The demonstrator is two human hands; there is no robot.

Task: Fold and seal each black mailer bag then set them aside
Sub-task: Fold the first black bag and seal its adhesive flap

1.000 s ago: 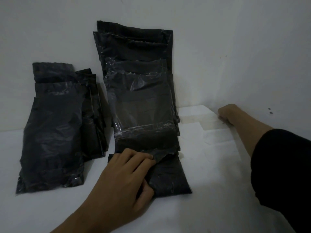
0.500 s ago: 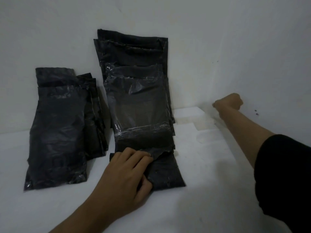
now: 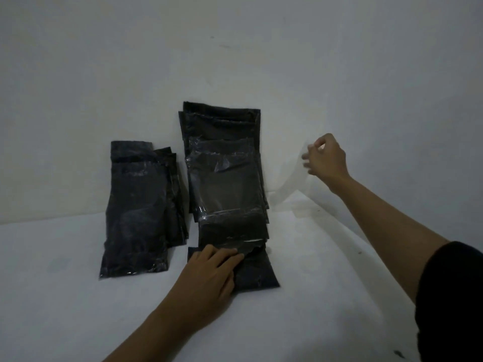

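A tall stack of black mailer bags (image 3: 224, 184) leans against the white wall in the middle. Its lowest bag (image 3: 257, 275) lies flat on the white surface. My left hand (image 3: 209, 278) presses with flat fingers on the folded flap at the stack's lower end. My right hand (image 3: 326, 160) is raised at the right, near the wall and apart from the bags. Thumb and forefinger seem to pinch a faint translucent strip (image 3: 290, 178) that trails down and to the left; it is blurred.
A second pile of black bags (image 3: 136, 205) lies left of the stack, its top against the wall. A small heap of pale strips (image 3: 295, 205) lies on the surface at the wall, just right of the stack. The light is dim.
My right hand has risen from the heap of pale strips, up and to the right, and its fist has loosened. My left hand has stayed pressed on the flap.
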